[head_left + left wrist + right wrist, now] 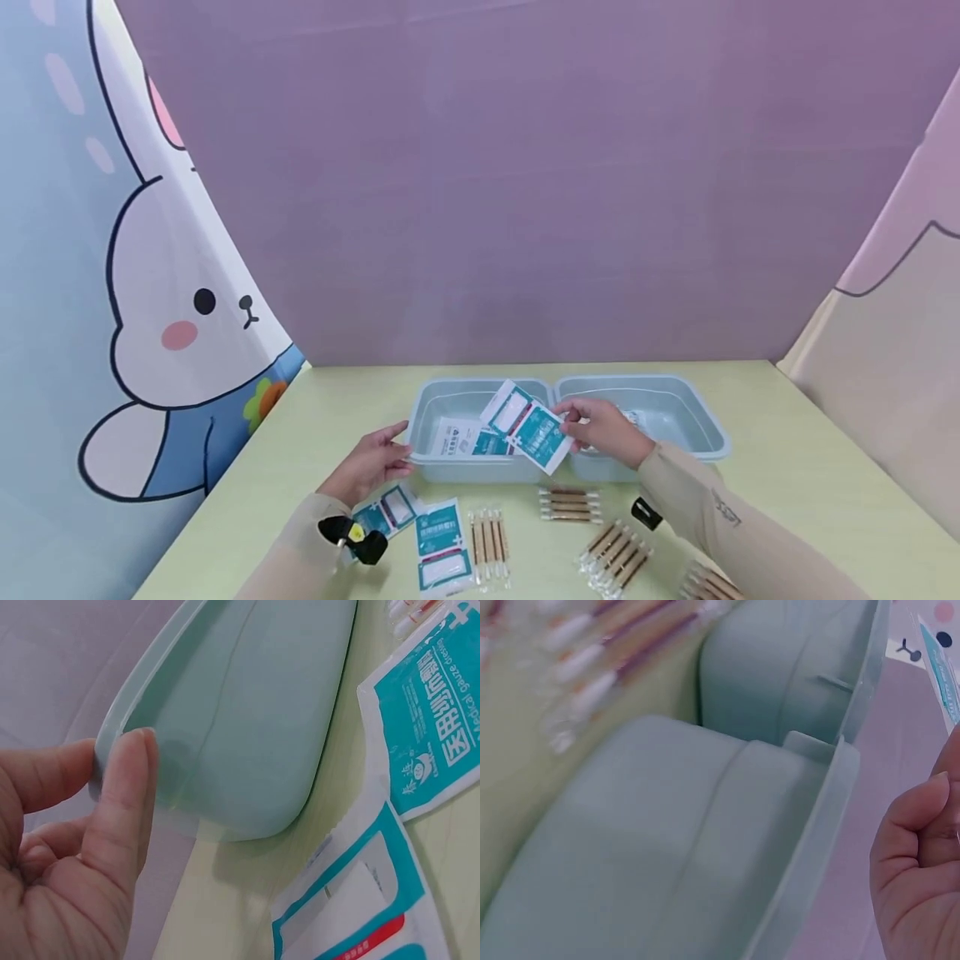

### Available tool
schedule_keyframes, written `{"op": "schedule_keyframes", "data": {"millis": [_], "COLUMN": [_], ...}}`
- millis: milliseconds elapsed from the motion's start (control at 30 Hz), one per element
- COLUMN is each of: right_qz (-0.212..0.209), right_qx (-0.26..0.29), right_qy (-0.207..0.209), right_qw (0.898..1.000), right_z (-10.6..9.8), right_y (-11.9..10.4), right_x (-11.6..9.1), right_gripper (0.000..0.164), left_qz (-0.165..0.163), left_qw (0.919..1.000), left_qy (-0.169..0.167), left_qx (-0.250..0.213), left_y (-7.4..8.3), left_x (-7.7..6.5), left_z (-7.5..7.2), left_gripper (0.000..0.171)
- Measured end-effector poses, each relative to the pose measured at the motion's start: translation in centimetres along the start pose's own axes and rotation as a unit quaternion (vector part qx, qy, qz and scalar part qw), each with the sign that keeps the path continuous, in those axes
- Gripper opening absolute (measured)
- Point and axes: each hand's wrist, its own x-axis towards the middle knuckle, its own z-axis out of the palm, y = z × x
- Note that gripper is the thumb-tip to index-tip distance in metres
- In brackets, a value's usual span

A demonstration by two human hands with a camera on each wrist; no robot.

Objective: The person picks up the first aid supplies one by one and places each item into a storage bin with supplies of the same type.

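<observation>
My right hand (603, 429) pinches a green-and-white medical gauze dressing packet (542, 439) by its right edge, tilted above the left plastic bin (483, 472). Only a sliver of that packet (939, 666) shows in the right wrist view. My left hand (371, 462) holds the left bin's rim at its left end, thumb and fingers on either side of the rim (112, 724). Inside this bin lie other packets, one showing a white printed face (454, 436). Two more gauze packets (441, 533) (431, 712) lie on the table before it.
A second pale bin (678, 412) adjoins on the right, with a clear-wrapped item partly hidden behind my right hand. Several bundles of wrapped cotton swabs (490, 546) (570, 505) (617, 557) lie along the front of the table (780, 500). A purple cloth wall (525, 208) stands behind.
</observation>
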Motion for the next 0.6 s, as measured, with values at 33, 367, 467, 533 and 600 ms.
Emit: {"op": "schedule_keyframes", "data": {"millis": [33,367,467,533,600], "right_qz": [-0.001,-0.008,0.002,0.008,0.013], "right_qx": [0.000,-0.001,-0.004,-0.011,-0.017], "right_qy": [0.000,-0.026,-0.040,-0.046,-0.050], "right_qw": [1.000,1.000,0.999,0.999,0.999], "right_z": [0.1,1.3,1.4,1.3,1.3], "right_y": [-0.1,-1.0,-1.5,-1.9,-2.4], "right_x": [0.3,2.1,2.7,3.3,3.9], "right_gripper": [0.028,0.026,0.027,0.027,0.028], "left_qz": [0.000,0.005,0.005,0.006,0.006], "left_qw": [1.0000,1.0000,0.9999,0.9999,0.9999], "left_qy": [0.000,0.001,0.002,0.002,0.002], "left_qx": [0.000,-0.005,-0.009,-0.009,-0.009], "left_y": [-0.1,-0.3,-0.2,-0.2,-0.2], "left_x": [0.0,-0.1,-0.1,-0.1,0.0], "left_z": [-0.1,0.0,0.0,0.0,0.0], "left_gripper": [0.056,0.055,0.055,0.055,0.056]}}
